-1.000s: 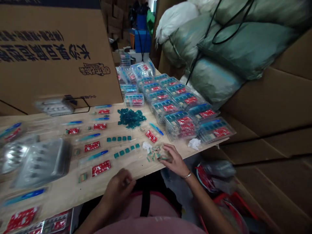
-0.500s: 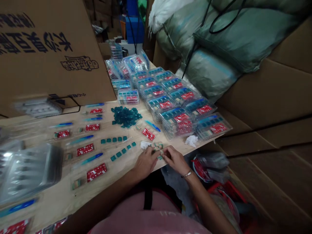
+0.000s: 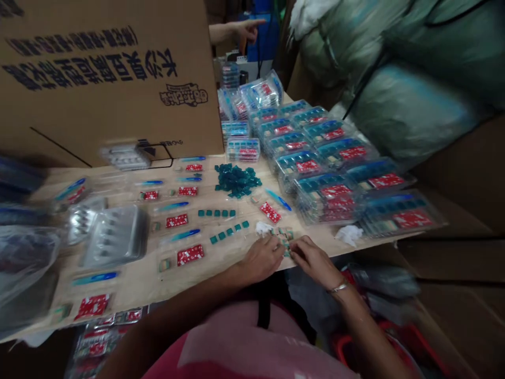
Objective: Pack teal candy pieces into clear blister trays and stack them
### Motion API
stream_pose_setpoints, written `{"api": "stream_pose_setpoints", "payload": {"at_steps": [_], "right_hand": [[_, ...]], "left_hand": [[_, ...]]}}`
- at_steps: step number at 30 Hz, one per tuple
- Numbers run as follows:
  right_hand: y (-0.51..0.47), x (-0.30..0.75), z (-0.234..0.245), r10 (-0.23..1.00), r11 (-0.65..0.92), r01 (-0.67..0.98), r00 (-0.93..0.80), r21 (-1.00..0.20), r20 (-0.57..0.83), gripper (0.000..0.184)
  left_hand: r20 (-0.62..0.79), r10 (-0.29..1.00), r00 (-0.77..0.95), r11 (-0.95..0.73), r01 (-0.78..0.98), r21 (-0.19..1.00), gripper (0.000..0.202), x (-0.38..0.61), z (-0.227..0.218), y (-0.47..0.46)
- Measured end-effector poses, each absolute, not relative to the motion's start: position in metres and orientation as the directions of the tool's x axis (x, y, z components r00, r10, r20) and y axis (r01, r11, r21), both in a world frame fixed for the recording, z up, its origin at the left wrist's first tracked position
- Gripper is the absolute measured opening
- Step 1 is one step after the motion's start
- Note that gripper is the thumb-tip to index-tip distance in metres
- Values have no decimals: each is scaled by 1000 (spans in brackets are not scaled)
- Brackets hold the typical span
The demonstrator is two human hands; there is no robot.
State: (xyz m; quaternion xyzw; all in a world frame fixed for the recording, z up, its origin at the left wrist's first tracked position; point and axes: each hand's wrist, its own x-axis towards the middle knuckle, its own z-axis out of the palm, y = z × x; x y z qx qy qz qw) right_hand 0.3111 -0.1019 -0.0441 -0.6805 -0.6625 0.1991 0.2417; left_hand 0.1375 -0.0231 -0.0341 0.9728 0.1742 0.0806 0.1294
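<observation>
My left hand (image 3: 260,258) and my right hand (image 3: 313,258) sit close together at the table's near edge, fingertips over a small heap of mixed teal and tan tiles (image 3: 284,238). What the fingers hold is hidden by the hands. A crumpled white tissue (image 3: 263,228) lies just beyond my left hand. Two short rows of teal tiles (image 3: 229,230) lie to the left, and a loose teal tile pile (image 3: 236,180) lies farther off. A red printed card (image 3: 270,212) and a blue-tipped stick (image 3: 278,199) lie beyond the heap.
Stacked transparent boxes with red cards (image 3: 319,158) fill the table's far right. Metal-looking trays (image 3: 114,237) and laid-out cards stand at left on the wooden table (image 3: 138,284). A large cardboard box (image 3: 98,79) and bulky sacks (image 3: 394,68) loom behind. A co-worker's pointing hand (image 3: 246,29) shows far off.
My left hand came in from near my body to the tile heap, meeting my right hand. The view swung, shifting the table. A co-worker's pointing hand has appeared at the far end.
</observation>
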Motion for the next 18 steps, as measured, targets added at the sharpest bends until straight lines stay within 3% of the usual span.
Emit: {"api": "stream_pose_setpoints", "payload": {"at_steps": [3,6,10,14,18], "right_hand": [[-103,306,-48,986,-6,824,101,-567,136,20],[-106,302,-51,960,-17,814,175,-580,218,23],[-107,301,-54,892,-21,707,333,-707,306,21],[-103,308,-61,806,-78,352,573,-933,149,25],[-99,318,-72,799,-60,71,602,-996,-5,31]], "left_hand": [[95,299,950,-932,269,242,24,139,-37,-27],[95,345,934,-917,313,246,29,142,-38,-30],[107,391,914,-902,357,242,20,150,-37,-32],[175,356,918,-933,336,133,12,171,-43,-29],[135,283,950,-959,282,27,11,196,-58,-25]]}}
